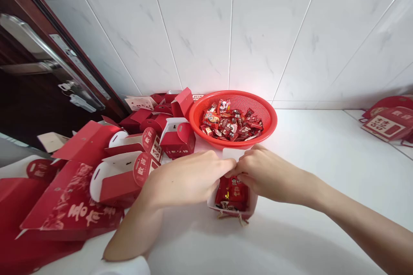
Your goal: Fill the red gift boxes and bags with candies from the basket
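Observation:
A small red candy box (251, 207) with a pale inside stands on the white surface in front of me, its top open. Red-wrapped sweets (232, 192) fill it, and a twine cord hangs at its near side. My left hand (193, 176) is closed at the far edge of the box, fingertips against a pale flap (237, 153). From the other side, my right hand (269, 172) pinches the same edge, thumb low over the sweets. The two hands meet there and hide part of the flap and the fingertips.
Behind the box sits a red plastic basket (273, 125) of wrapped sweets, near the tiled wall (196, 30). Many red boxes (121, 189) crowd the left, beside a dark door (32, 90). More red packages (389, 122) lie at the far right.

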The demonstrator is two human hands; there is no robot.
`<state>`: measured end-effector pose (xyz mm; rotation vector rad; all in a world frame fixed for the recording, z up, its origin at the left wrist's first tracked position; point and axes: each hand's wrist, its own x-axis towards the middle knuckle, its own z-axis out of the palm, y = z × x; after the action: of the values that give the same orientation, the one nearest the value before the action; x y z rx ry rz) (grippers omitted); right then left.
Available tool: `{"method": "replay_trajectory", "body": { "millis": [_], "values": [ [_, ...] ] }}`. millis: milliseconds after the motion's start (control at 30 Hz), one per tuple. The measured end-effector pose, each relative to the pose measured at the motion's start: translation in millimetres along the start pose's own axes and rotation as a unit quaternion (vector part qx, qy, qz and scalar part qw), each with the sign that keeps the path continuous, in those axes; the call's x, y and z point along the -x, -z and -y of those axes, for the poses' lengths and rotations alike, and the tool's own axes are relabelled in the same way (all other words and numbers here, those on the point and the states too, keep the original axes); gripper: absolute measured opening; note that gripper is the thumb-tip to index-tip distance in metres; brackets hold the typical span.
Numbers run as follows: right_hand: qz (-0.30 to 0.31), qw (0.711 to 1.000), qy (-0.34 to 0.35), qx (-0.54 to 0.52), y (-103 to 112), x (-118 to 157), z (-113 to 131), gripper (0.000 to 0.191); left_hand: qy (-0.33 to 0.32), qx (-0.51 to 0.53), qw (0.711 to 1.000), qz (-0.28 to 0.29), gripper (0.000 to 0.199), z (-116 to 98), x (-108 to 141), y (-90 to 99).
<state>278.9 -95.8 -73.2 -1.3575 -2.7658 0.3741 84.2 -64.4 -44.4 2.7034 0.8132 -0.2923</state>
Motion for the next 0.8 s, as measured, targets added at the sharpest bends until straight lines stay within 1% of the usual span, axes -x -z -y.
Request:
{"method": "replay_trajectory", "body": {
  "millis": [133,200,267,367,433,467,567,633,667,733,800],
  "values": [
    [0.011,0.998,0.005,0.055,-7,-3,11,0.025,0.011,-0.017,0.999,-0.037,0.02,-1,11,-8.2],
    [0.014,0.997,0.012,0.068,-8,0,17,0.024,0.023,-0.01,0.999,-0.046,0.021,-2,13,-10.8],
    [0.033,0.997,0.013,0.069,-8,4,23,0.023,0.031,-0.001,0.998,-0.054,0.022,-3,13,-11.0],
    [0.089,0.994,-0.013,0.057,-10,4,29,0.013,0.033,0.017,0.997,-0.061,0.02,-4,8,-8.1],
    [0.102,0.993,-0.04,0.045,-14,0,31,0.004,0.032,0.029,0.997,-0.063,0.02,-4,5,-5.7],
    [0.101,0.993,-0.049,0.038,-17,-3,31,0.003,0.03,0.034,0.997,-0.061,0.02,-4,3,-4.8],
    [0.095,0.993,-0.058,0.027,-22,-9,28,0.015,0.027,0.034,0.997,-0.06,0.021,-2,-1,-4.0],
    [0.096,0.993,-0.061,0.033,-20,-9,26,0.019,0.03,0.028,0.997,-0.064,0.022,-1,-2,-4.8],
    [0.096,0.993,-0.06,0.037,-17,-7,25,0.019,0.032,0.027,0.997,-0.065,0.022,0,-2,-5.3],
    [0.106,0.993,-0.035,0.033,-12,-3,24,0.013,0.033,0.032,0.997,-0.064,0.022,2,-3,-5.9],
    [0.135,0.991,0.002,0.018,-7,-2,25,0.008,0.028,0.041,0.997,-0.062,0.022,3,-4,-5.8]
  ]
}}
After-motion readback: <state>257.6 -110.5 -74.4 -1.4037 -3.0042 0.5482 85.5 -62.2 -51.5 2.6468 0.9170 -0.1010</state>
